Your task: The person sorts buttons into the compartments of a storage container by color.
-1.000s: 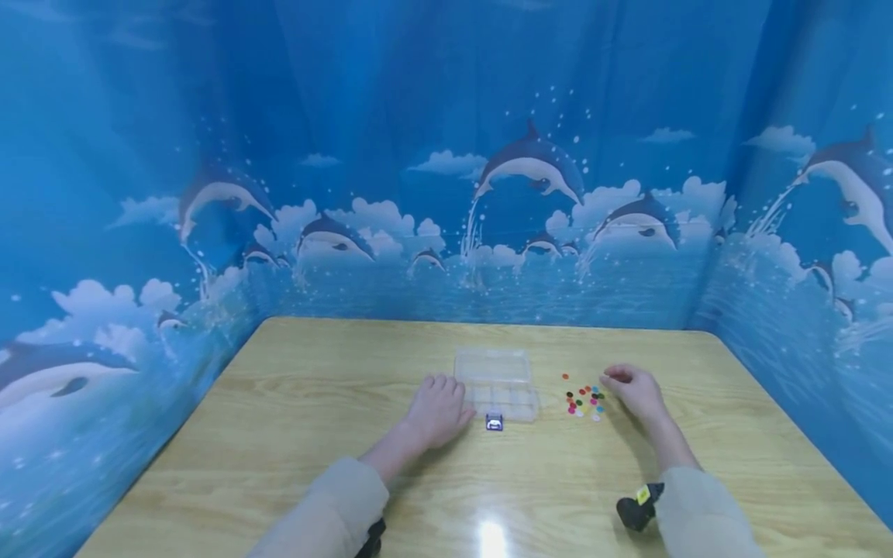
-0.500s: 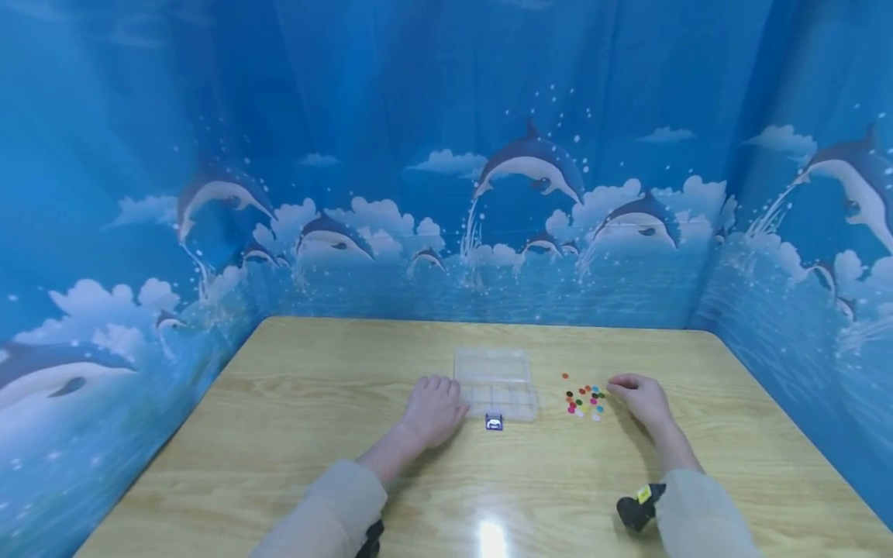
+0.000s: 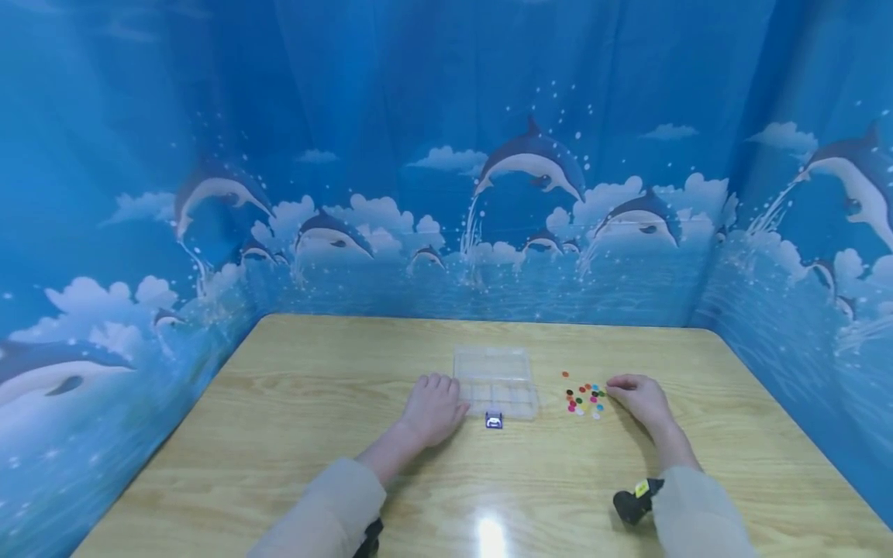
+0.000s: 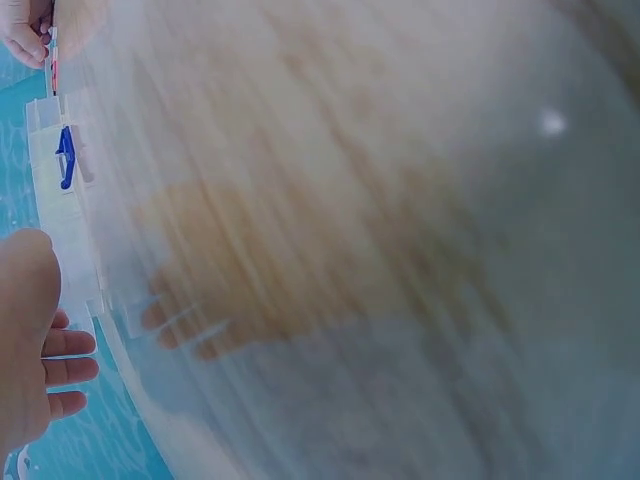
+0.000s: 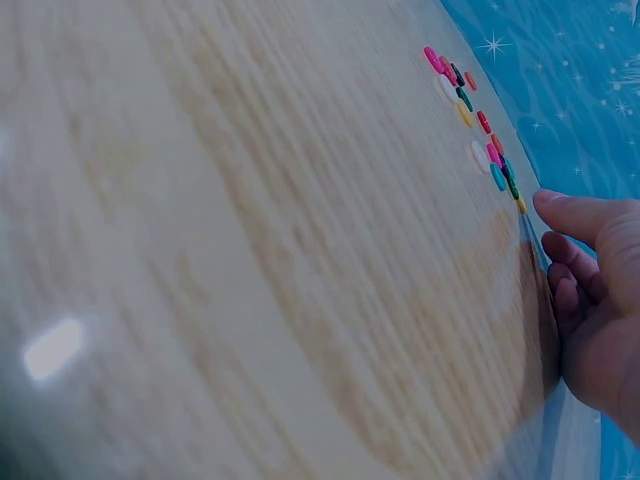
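In the head view a clear plastic compartment box (image 3: 519, 395) lies on the table with its lid (image 3: 492, 364) folded back. A blue clasp (image 3: 494, 420) is at its front edge. My left hand (image 3: 431, 411) rests beside the box's left edge, palm down with fingers fairly straight; the left wrist view shows the left hand (image 4: 30, 340) close to the box wall. Small round button-like discs (image 3: 584, 401) in several colours lie scattered right of the box. My right hand (image 3: 640, 399) is at their right side, fingers loosely curled, thumb tip near a yellow disc (image 5: 521, 206).
A wooden table (image 3: 314, 372) spans the view, its back edge against a blue dolphin-printed curtain (image 3: 391, 155). One orange disc (image 3: 565, 374) lies apart, behind the others. A black wrist camera (image 3: 633, 505) sits at the right sleeve.
My right hand has shifted slightly right and toward me, at the edge of the discs. The left hand has drawn slightly left from the box. The box has stayed in place.
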{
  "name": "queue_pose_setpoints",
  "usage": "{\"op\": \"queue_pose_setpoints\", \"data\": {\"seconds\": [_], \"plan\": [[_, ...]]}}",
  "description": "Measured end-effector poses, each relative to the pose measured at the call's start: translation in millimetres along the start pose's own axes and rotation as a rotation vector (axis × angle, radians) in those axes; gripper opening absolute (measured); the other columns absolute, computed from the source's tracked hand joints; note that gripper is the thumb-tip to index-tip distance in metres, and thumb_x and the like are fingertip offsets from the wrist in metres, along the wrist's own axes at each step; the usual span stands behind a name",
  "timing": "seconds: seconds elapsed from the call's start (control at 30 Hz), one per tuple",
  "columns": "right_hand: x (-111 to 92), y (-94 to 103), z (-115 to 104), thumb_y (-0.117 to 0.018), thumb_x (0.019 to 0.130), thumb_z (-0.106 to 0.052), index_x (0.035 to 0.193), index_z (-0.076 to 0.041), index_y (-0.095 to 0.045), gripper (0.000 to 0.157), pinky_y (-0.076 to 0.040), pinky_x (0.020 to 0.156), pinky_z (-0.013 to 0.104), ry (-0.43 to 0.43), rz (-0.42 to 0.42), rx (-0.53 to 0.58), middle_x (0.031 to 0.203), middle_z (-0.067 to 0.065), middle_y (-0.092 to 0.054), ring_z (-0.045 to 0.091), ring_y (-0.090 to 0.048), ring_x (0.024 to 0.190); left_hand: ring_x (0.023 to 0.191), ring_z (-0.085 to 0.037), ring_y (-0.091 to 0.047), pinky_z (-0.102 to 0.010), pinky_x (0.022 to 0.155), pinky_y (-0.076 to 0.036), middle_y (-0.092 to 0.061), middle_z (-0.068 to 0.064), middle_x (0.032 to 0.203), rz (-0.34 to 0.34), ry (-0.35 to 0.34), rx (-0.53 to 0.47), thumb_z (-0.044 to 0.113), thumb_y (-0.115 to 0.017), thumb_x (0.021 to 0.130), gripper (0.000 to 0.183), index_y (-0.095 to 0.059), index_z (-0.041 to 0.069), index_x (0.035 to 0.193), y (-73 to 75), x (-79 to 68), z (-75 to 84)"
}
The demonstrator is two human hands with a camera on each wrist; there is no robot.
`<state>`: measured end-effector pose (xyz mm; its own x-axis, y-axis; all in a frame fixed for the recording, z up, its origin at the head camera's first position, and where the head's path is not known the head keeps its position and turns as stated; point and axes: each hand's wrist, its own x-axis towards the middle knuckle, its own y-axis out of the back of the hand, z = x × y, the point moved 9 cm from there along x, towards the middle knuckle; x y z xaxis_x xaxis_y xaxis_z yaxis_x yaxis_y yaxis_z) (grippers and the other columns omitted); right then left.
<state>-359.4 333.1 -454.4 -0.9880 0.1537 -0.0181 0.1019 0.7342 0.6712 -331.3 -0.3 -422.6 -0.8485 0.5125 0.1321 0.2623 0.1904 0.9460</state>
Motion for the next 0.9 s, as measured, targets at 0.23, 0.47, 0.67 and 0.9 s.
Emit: {"op": "queue_pose_setpoints", "data": {"seconds": [0.23,0.47,0.67,0.9], "plan": [[0.4,-5.3,-0.6,-0.056,0.091,-0.014,0.114,0.006,-0.058,0.03,-0.03,0.096,0.057,-0.01,-0.045,-0.01,0.119,0.029,-0.052,0.045,-0.042,0.113,0.11,-0.024,-0.049,-0.039,0.097,-0.037,-0.055,-0.011,0.118,-0.024,-0.002,0.004,0.047,-0.029,0.098,0.055,-0.05,0.004,0.126,-1.9,0.0,-0.7],[0.2,-4.7,-6.5,-0.057,0.09,-0.01,0.11,0.007,-0.06,0.026,-0.03,0.095,0.058,0.037,-0.051,-0.046,0.115,0.029,-0.054,0.045,-0.044,0.111,0.111,-0.024,-0.049,-0.04,0.097,-0.037,-0.055,-0.011,0.119,-0.032,0.002,-0.007,0.047,-0.03,0.098,0.055,-0.05,0.004,0.126,-2.8,-0.1,-0.6],[2.7,-5.8,-8.8,-0.058,0.089,-0.01,0.109,0.006,-0.061,0.026,-0.028,0.095,0.059,0.055,-0.072,-0.079,0.116,0.029,-0.053,0.046,-0.043,0.112,0.11,-0.024,-0.049,-0.039,0.097,-0.037,-0.055,-0.01,0.118,-0.028,-0.001,-0.002,0.047,-0.03,0.098,0.054,-0.05,0.004,0.126,-3.2,0.3,-0.7],[4.9,-6.6,-6.0,-0.058,0.088,-0.01,0.108,0.008,-0.058,0.026,-0.034,0.092,0.057,0.028,-0.08,-0.093,0.11,0.028,-0.053,0.043,-0.047,0.105,0.11,-0.024,-0.05,-0.039,0.097,-0.037,-0.056,-0.01,0.118,-0.021,-0.003,-0.01,0.046,-0.031,0.098,0.054,-0.051,0.004,0.125,-2.1,0.7,-1.0]]}}
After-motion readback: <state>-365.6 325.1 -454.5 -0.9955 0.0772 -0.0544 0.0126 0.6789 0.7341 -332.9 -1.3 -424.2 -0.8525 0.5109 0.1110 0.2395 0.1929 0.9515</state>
